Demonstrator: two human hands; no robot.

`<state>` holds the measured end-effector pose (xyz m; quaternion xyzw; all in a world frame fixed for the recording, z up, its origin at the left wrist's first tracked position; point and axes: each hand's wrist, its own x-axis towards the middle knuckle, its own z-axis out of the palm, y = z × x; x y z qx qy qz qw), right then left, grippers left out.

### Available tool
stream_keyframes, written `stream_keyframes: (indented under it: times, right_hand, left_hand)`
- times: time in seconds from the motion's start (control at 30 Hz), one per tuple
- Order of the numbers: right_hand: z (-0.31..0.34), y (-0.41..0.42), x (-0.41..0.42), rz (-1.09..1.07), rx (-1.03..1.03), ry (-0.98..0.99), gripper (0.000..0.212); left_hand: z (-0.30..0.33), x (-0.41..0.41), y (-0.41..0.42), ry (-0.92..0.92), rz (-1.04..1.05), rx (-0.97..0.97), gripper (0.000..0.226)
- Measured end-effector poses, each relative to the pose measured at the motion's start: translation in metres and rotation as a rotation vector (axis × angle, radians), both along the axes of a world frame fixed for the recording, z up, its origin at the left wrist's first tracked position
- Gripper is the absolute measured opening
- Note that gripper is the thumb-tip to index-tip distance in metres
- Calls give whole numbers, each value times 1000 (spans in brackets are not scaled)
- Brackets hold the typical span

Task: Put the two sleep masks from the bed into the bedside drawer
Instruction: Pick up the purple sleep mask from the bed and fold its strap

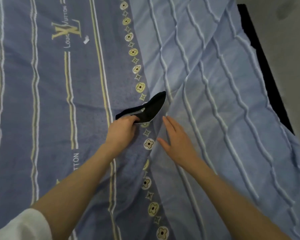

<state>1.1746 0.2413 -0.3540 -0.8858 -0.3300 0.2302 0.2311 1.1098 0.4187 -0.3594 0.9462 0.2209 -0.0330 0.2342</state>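
A black sleep mask (151, 108) with a pale inner edge is lifted off the bed near the middle of the view, bent in a curve. My left hand (122, 130) pinches its lower left end. My right hand (177, 141) hovers flat just right of the mask, fingers apart, holding nothing. I see only this one mask. No drawer is in view.
The bed is covered by a blue blanket (50, 101) with stripes and a flower border on the left, and a light blue ridged cover (223, 101) on the right. The bed's dark edge (267, 66) and grey floor (293, 32) lie at the far right. A small white scrap (86, 39) lies on the blanket.
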Motion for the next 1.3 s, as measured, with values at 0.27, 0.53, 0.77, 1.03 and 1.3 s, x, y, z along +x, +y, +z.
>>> stream_keyframes:
  times: [0.27, 0.53, 0.77, 1.03, 1.3]
  right_hand:
    - [83, 12, -19, -77, 324, 312, 63]
    - [180, 31, -68, -70, 436, 386, 10]
    - [250, 73, -115, -35, 557, 678, 7]
    - [277, 109, -203, -80, 507, 1273, 22]
    - [303, 134, -260, -105, 546, 1151, 13]
  left_hand:
    - [109, -41, -12, -188, 222, -797, 12]
    - [206, -121, -18, -377, 426, -619, 21]
    - [269, -211, 13, -381, 521, -827, 64]
    - [292, -285, 0, -740, 862, -860, 5]
    - [292, -398, -5, -562, 1021, -182, 12]
